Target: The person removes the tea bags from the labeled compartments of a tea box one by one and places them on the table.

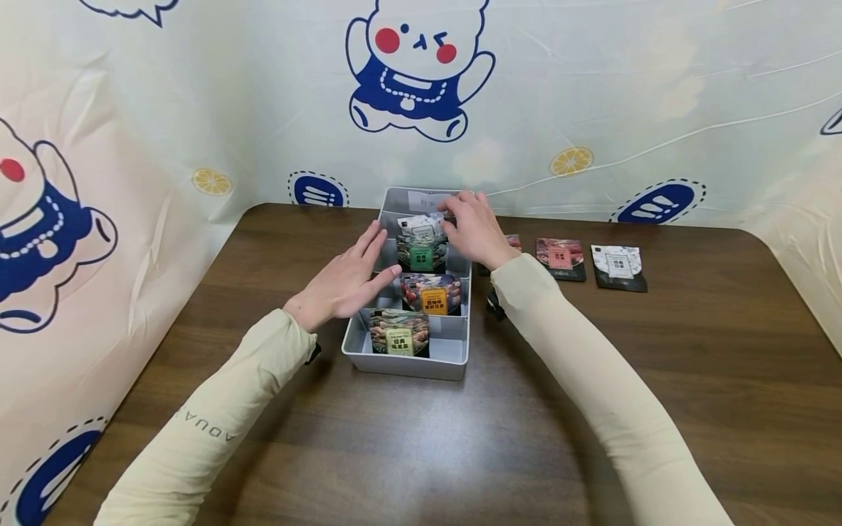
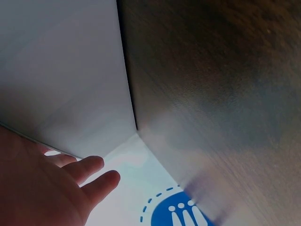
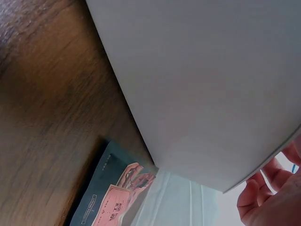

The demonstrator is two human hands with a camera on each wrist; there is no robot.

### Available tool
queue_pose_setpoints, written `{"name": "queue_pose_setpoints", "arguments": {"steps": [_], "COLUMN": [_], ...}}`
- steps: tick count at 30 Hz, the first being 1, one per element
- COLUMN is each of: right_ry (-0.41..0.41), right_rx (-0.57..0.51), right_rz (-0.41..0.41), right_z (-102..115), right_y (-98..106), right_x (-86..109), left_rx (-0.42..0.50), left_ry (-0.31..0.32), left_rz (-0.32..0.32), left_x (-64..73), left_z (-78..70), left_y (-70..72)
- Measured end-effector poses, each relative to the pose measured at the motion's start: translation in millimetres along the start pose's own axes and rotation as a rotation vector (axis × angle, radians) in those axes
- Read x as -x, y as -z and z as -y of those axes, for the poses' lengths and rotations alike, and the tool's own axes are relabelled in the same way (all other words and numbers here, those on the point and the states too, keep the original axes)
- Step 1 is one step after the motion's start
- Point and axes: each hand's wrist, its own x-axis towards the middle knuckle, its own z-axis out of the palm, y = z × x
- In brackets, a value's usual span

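A long grey divided box [image 1: 409,365] stands on the table. In its compartments tea sachets lean in a row: a white one [image 1: 413,226] towards the back, a green-labelled one [image 1: 421,257], an orange-labelled one [image 1: 432,295] and a pale-green-labelled one [image 1: 399,341] at the front. My right hand [image 1: 475,228] reaches over the box's right rim and pinches the white sachet's right corner. My left hand [image 1: 345,283] lies against the left rim, fingers straight and holding nothing. In the left wrist view, its fingertips [image 2: 106,183] show past the box wall.
To the right of the box lie a red-labelled sachet [image 1: 560,258] and another white sachet [image 1: 619,267]. Another red sachet [image 1: 513,242] is partly hidden by my right hand. A printed cloth [image 1: 283,95] hangs behind the brown table [image 1: 421,453].
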Motion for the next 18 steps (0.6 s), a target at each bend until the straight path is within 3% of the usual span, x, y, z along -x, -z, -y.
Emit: {"name": "queue_pose_setpoints", "arguments": {"steps": [18], "right_ry": [0.021], "right_rx": [-0.003], "right_rz": [-0.008], "right_z": [-6.5], "right_y": [1.3], "right_x": [3.9], "left_rx": [0.002], "left_ry": [0.005], "left_rz": [-0.004], "left_x": [0.0], "left_z": [-0.9], "left_y": [0.1]}}
